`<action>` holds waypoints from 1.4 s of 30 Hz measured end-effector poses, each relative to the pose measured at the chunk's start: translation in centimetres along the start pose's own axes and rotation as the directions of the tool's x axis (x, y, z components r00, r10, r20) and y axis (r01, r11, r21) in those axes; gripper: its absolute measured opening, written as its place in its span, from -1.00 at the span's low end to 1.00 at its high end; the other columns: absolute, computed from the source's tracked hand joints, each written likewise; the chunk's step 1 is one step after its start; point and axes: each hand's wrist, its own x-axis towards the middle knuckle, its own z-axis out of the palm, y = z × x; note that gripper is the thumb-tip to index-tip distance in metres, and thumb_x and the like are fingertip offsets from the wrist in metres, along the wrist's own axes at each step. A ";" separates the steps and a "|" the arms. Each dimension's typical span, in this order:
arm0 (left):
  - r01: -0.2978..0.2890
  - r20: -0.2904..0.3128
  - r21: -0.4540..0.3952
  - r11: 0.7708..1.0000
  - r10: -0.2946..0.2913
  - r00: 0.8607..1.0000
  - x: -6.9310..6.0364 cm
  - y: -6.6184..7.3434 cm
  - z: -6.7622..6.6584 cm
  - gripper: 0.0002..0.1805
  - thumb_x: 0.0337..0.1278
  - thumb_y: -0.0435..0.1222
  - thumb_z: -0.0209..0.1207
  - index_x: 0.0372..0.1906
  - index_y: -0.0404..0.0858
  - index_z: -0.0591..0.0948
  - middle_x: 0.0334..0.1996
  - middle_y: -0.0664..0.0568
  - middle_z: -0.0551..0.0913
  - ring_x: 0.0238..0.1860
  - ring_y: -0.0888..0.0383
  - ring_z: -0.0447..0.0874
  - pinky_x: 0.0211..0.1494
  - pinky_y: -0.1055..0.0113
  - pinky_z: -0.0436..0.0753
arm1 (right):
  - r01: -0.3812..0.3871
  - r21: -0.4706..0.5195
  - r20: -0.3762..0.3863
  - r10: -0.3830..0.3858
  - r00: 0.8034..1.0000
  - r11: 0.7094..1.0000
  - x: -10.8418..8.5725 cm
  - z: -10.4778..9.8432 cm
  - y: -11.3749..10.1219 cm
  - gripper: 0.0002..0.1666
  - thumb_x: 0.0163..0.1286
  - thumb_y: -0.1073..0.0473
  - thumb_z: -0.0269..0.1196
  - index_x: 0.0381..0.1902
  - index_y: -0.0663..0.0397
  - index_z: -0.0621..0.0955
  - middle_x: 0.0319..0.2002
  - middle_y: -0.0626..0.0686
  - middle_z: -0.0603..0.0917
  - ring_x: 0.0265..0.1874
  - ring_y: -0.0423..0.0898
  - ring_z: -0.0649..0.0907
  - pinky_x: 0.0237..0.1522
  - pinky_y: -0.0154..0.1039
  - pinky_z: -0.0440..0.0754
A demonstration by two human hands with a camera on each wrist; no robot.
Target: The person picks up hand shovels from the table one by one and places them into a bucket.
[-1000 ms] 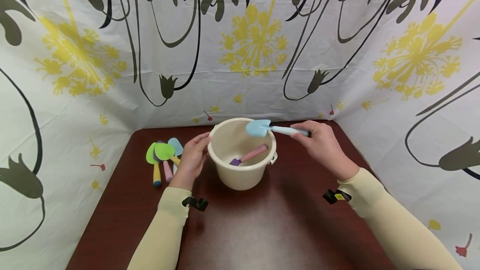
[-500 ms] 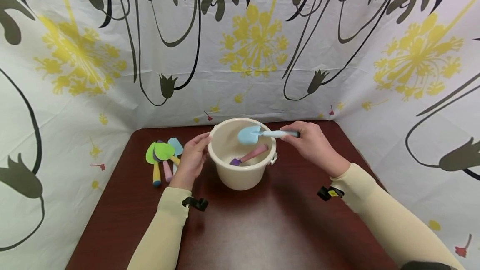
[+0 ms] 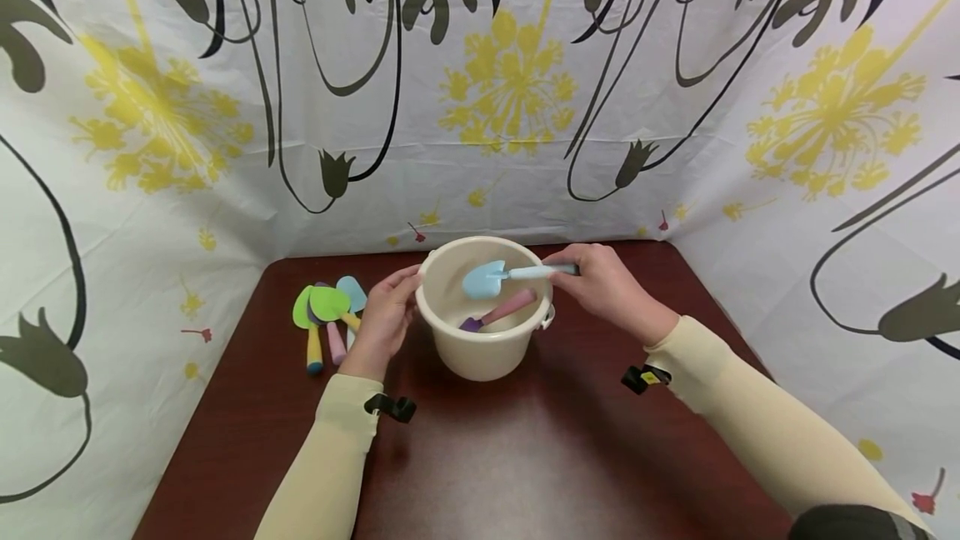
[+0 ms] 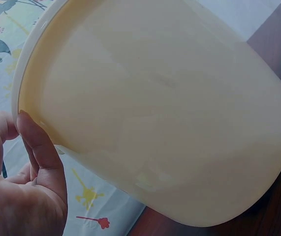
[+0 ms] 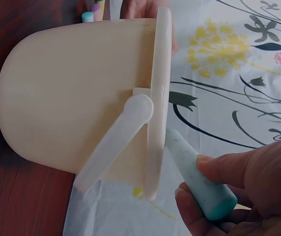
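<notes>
A cream bucket (image 3: 480,357) stands upright on the table, its white handle (image 5: 111,142) hanging down on the right side. My left hand (image 3: 386,315) pinches the bucket's left rim between thumb and fingers, seen close up in the left wrist view. With my right hand (image 3: 603,286) I hold a light-blue toy trowel (image 3: 485,280) by its pale handle. The trowel's blade hangs inside the bucket's mouth and its handle crosses above the right rim. Inside the bucket lies another toy shovel with a pink handle (image 3: 512,305) and purple blade, leaning toward the right wall.
Left of the bucket, several toy shovels lie in an overlapping pile: a green one (image 3: 328,303), a blue one (image 3: 351,290) and others with yellow and pink handles. Patterned white sheeting (image 3: 480,182) rises behind the dark red table (image 3: 480,457) and along both sides.
My right hand has moved left, carrying the light-blue trowel over the rim, and its blade has dipped lower into the bucket. My left hand and the bucket have stayed put.
</notes>
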 end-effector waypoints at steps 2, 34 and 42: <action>0.000 0.001 0.004 1.000 0.000 1.000 0.0 0.0 0.0 -0.58 0.61 -0.16 0.33 0.36 -0.27 0.71 0.12 -0.07 0.74 -0.12 0.09 0.66 -0.15 0.40 0.68 | 0.003 0.001 0.014 -0.003 1.000 1.000 0.2 0.2 -0.1 -0.79 0.49 0.29 0.49 0.04 0.10 0.88 -0.20 0.00 0.84 -0.37 -0.06 0.59 -0.33 -0.20 0.57; -0.004 0.007 0.006 1.000 0.003 1.000 -0.1 0.0 0.1 -0.57 0.60 -0.18 0.33 0.38 -0.29 0.70 0.14 -0.10 0.74 -0.09 0.08 0.68 -0.14 0.39 0.67 | 0.030 -0.077 0.183 -0.015 0.983 0.997 3.4 4.6 -2.5 -0.89 0.50 0.21 0.44 -0.18 0.07 0.90 -0.25 -0.05 0.87 -0.25 -0.09 0.74 -0.14 -0.09 0.73; -0.002 0.004 0.019 1.000 0.002 1.000 -0.2 0.2 0.1 -0.56 0.61 -0.16 0.32 0.39 -0.28 0.70 0.19 -0.11 0.72 -0.01 0.02 0.69 -0.08 0.35 0.68 | -0.001 -0.076 0.215 0.018 0.977 0.997 3.7 5.5 -2.6 -0.85 0.53 0.20 0.42 -0.12 0.12 0.90 -0.19 -0.01 0.88 -0.22 -0.11 0.78 -0.14 -0.14 0.76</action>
